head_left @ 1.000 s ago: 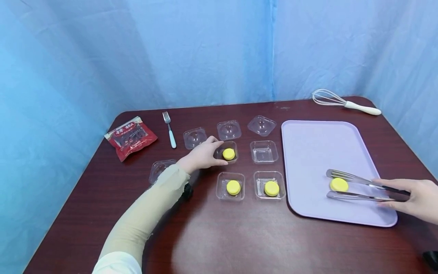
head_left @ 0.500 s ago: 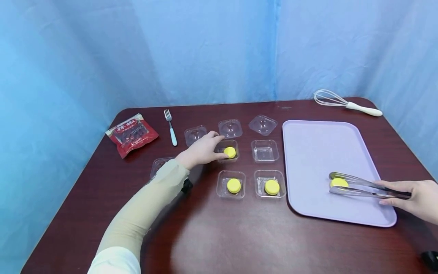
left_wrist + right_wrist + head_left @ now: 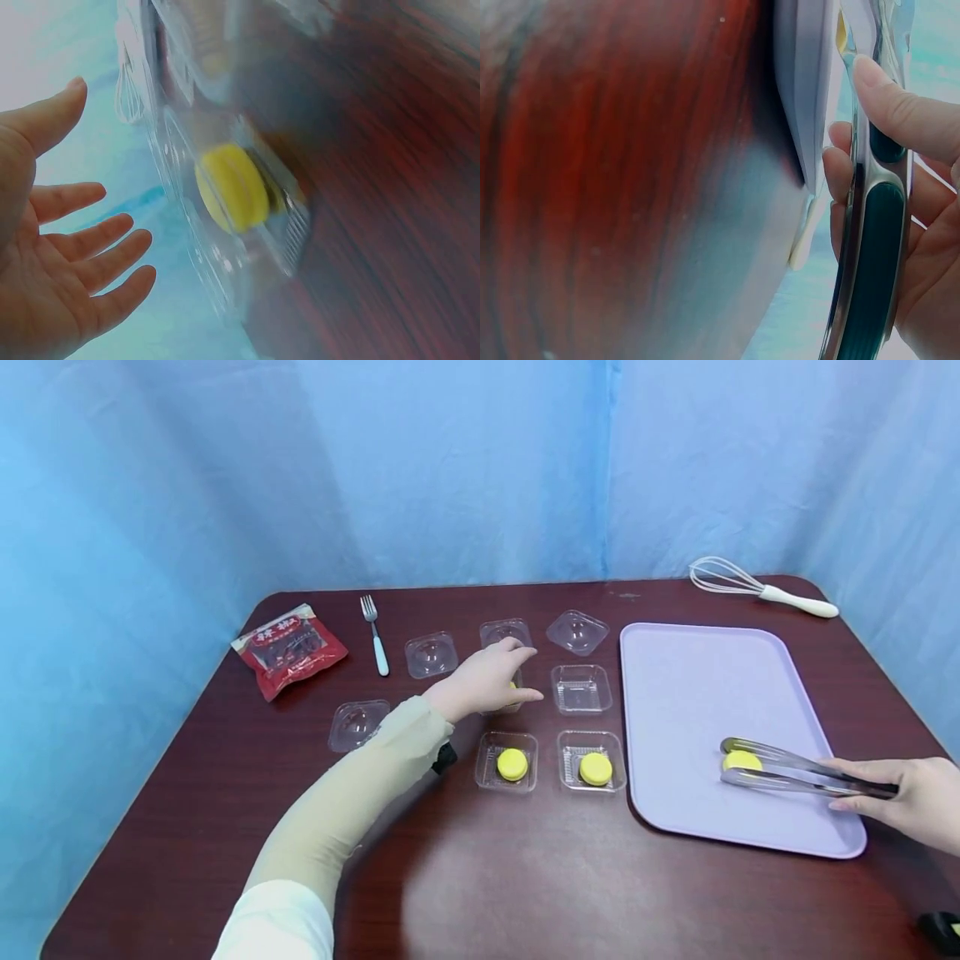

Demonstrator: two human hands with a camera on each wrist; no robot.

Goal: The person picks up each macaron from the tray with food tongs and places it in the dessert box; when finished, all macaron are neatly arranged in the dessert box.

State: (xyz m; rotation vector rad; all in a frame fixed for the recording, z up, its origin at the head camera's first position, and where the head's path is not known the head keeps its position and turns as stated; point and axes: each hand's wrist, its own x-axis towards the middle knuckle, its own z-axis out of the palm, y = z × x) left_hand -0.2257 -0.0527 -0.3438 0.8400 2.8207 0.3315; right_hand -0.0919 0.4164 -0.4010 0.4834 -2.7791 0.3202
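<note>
My left hand [image 3: 491, 679] is over the back-left clear plastic container, its fingers spread and holding nothing. The hand mostly hides that container in the head view; the left wrist view shows a yellow macaron [image 3: 232, 187] inside it, apart from the fingers. My right hand [image 3: 911, 789] grips metal tongs [image 3: 787, 761] by their dark handles. On the lilac tray [image 3: 697, 693], the tong arms lie either side of another yellow macaron [image 3: 741, 761]. Two front containers each hold a macaron [image 3: 512, 765]. The back-right container [image 3: 581, 691] has none.
Clear domed lids [image 3: 431, 655] lie behind and left of the containers. A fork [image 3: 378, 647] and a red food packet [image 3: 290, 650] are at the back left. The whisk [image 3: 761, 587] lies behind the tray. Blue curtains [image 3: 450, 477] border the table.
My left hand has let go of the back-left container and moved to the right over it, fingers spreading. The tongs have closed in around the tray's macaron.
</note>
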